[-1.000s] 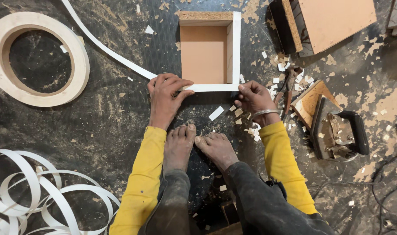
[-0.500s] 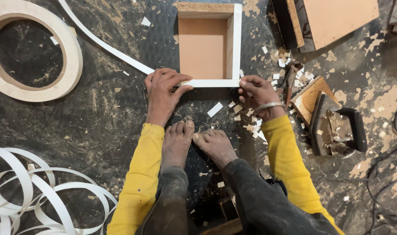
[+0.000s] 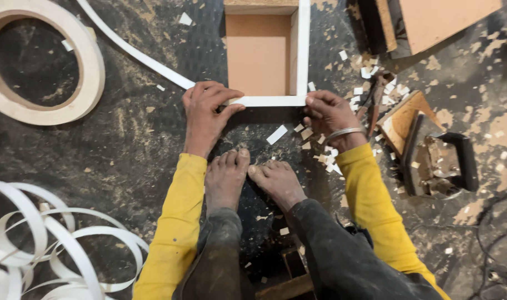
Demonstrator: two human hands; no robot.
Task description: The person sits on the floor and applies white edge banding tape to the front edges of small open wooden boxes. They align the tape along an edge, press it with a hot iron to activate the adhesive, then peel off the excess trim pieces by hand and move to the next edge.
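Pressing down on the near edge of an open wooden box [image 3: 259,55], we have both hands at its two front corners. Our left hand [image 3: 206,114] lies mostly flat, fingers curled over the white edge strip [image 3: 267,101] at the box's left corner, with the thumb stretched along the strip toward the middle. Our right hand [image 3: 328,114] is bunched at the right corner, fingertips pinched on the end of that same strip; a metal bangle [image 3: 342,133] sits on its wrist. Neither hand is closed around anything; both bear on the strip.

The box lies just beyond our fingertips, its brown inside facing up, its right wall and near wall faced in white. From under the left hand a long white band [image 3: 134,50] runs away up and to the left, well past the hand. Farther left of that hand lies a large pale ring of rolled banding [image 3: 92,72], and nearer us on that side loose white coils [image 3: 59,244] pile on the dark floor [image 3: 125,155].

Just right of the right hand lie small white offcuts [image 3: 276,134] and a tool with a reddish handle, perhaps pliers [image 3: 375,103], though it is hard to tell. Beyond them rests an old flat iron [image 3: 439,164]. Our bare feet [image 3: 253,178] sit between our yellow sleeves [image 3: 178,222], just below the hands.
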